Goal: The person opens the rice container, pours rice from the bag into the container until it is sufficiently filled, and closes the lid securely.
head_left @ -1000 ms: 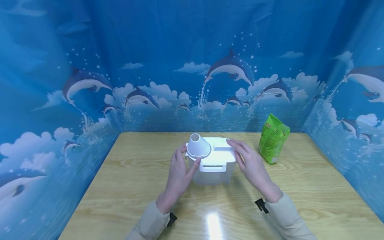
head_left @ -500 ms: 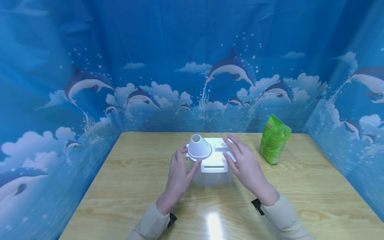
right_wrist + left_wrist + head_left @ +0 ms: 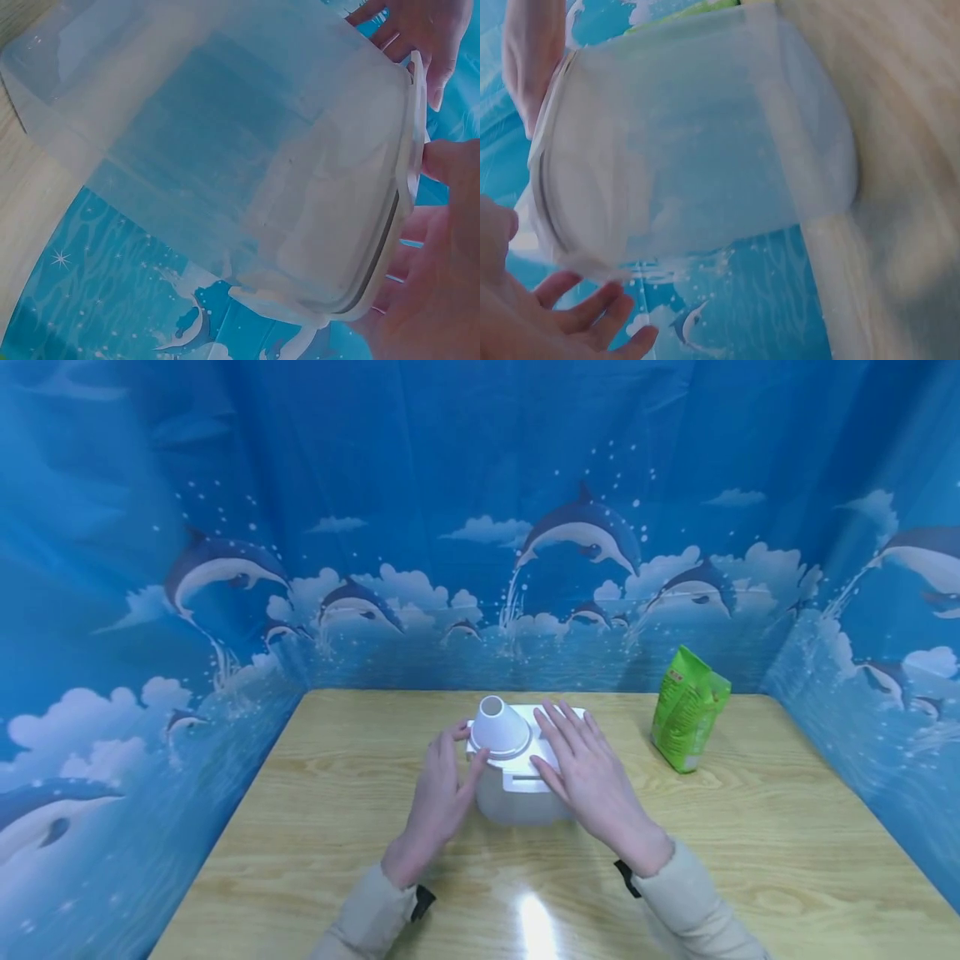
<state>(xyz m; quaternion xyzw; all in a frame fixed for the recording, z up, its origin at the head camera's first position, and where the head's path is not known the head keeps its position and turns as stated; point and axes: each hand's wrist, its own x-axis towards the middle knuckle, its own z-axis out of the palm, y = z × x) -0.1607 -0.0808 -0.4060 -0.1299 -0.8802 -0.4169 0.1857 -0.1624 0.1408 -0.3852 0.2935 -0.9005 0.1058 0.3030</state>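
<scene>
A translucent plastic storage container stands upright on the table, with a white lid on top. On the lid's left part sits a white cone-shaped piece, its narrow open end up. My left hand is at the lid's left side, thumb near the cone's base and relaxed fingers at the lid edge. My right hand lies flat over the lid's right part with straight fingers, covering much of it. Through the container's clear wall, the right wrist view shows no contents.
A green printed bag stands upright at the back right of the wooden table. Blue dolphin-printed curtains enclose the back and both sides.
My right hand has moved left from the lid's right edge onto its top and flattened. My left thumb has shifted slightly; the container has stayed in place.
</scene>
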